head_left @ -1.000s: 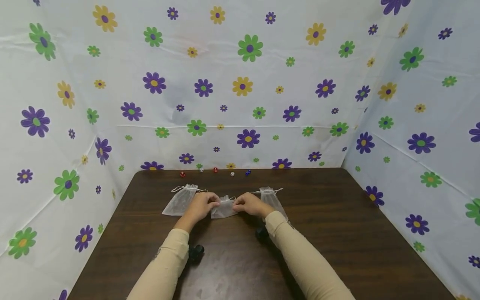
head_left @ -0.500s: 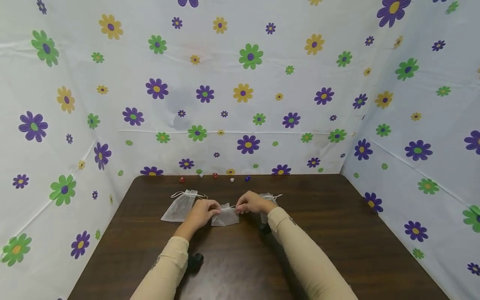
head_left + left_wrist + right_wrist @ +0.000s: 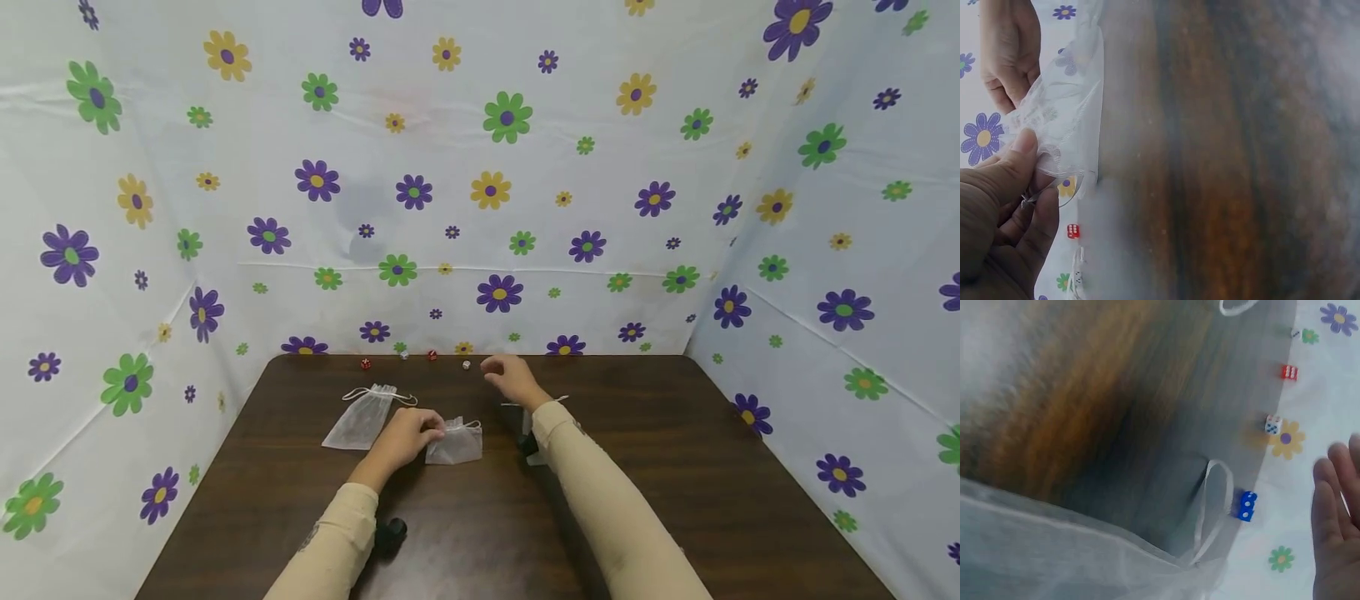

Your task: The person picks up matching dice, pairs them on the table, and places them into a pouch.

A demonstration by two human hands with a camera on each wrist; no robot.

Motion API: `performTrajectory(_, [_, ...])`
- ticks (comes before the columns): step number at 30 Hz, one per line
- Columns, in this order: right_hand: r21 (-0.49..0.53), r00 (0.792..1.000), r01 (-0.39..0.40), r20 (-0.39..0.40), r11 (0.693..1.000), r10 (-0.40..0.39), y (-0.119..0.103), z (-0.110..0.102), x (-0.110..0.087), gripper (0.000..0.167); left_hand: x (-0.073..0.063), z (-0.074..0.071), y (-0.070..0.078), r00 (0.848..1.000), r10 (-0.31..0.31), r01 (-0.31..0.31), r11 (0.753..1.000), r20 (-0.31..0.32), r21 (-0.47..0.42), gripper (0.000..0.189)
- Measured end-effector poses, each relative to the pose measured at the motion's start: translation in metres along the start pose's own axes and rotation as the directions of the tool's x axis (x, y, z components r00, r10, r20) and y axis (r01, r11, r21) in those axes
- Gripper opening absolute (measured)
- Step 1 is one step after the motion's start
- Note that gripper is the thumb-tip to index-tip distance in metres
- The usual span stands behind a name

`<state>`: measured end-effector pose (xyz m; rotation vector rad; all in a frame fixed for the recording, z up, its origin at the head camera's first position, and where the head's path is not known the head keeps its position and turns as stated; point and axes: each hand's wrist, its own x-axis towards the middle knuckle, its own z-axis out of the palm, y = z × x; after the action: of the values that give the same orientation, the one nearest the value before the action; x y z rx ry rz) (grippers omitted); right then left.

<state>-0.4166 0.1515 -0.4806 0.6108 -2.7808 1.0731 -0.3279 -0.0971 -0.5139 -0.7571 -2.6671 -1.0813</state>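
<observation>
My left hand (image 3: 408,433) pinches the top edge of the middle sheer white drawstring pouch (image 3: 459,447) between thumb and fingers. The left wrist view shows its gauzy fabric (image 3: 1069,119) at my thumb. My right hand (image 3: 513,382) is raised toward the table's back edge, holding nothing, its fingers extended in the right wrist view. A blue die (image 3: 1247,506) lies nearest to it, apart from the fingers; in the head view the hand hides this die. To its left along the back edge are a white die (image 3: 466,365) and a red die (image 3: 432,356).
Another sheer pouch (image 3: 358,422) lies flat to the left. A third pouch (image 3: 1085,556) lies on the right, mostly behind my right forearm in the head view. A whitish die (image 3: 403,355) and another red die (image 3: 365,363) sit at the back left. Flowered cloth (image 3: 341,183) surrounds the dark table (image 3: 675,483).
My right hand has let go of the middle pouch and moved up and forward to the back-edge dice. My left hand stays at the pouch.
</observation>
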Motion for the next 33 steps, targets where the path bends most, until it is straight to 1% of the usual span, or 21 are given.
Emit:
performTrajectory(4, [0.023, 0.997, -0.019, -0.071, 1.0, 0.02, 0.008, 0.0, 0.009, 0.023, -0.001, 0.0, 0.0, 1.0, 0.011, -0.011, 1.0, -0.004, 0.006, 0.009])
performTrajectory(9, [0.033, 0.991, -0.057, -0.117, 0.998, 0.061, 0.019, -0.004, 0.018, 0.025, 0.002, -0.001, 0.003, 0.999, 0.035, -0.035, 0.999, -0.009, 0.014, 0.01])
performTrajectory(11, [0.04, 0.99, -0.072, -0.12, 0.997, 0.076, 0.024, -0.005, 0.023, 0.025, 0.003, -0.002, 0.005, 0.999, 0.047, -0.046, 0.999, -0.013, 0.017, 0.009])
performTrajectory(15, [0.012, 0.989, -0.078, -0.125, 0.997, 0.078, 0.035, -0.001, 0.033, 0.025, 0.003, -0.004, 0.006, 0.999, 0.036, -0.036, 0.999, -0.014, 0.025, 0.008])
performTrajectory(19, [-0.021, 0.99, -0.081, -0.121, 0.997, 0.078, 0.041, 0.008, 0.04, 0.026, 0.0, -0.004, 0.0, 1.0, 0.02, -0.019, 1.0, -0.019, 0.024, 0.008])
performTrajectory(22, [-0.04, 0.989, -0.095, -0.118, 0.995, 0.09, 0.045, 0.015, 0.043, 0.028, -0.002, -0.004, -0.004, 0.999, 0.038, -0.038, 0.999, -0.03, 0.02, 0.008])
performTrajectory(26, [-0.06, 0.985, -0.11, -0.137, 0.992, 0.101, 0.053, 0.02, 0.048, 0.028, -0.003, -0.005, -0.006, 0.999, 0.042, -0.042, 0.999, -0.025, 0.019, 0.008])
performTrajectory(29, [-0.071, 0.986, -0.109, -0.135, 0.992, 0.099, 0.053, 0.022, 0.052, 0.028, -0.003, -0.006, -0.008, 1.0, 0.025, -0.025, 0.999, -0.017, 0.031, 0.008])
performTrajectory(33, [-0.081, 0.99, -0.11, -0.098, 0.991, 0.102, 0.05, 0.024, 0.055, 0.029, -0.005, -0.007, -0.01, 1.0, 0.002, -0.002, 0.999, -0.003, 0.048, 0.009])
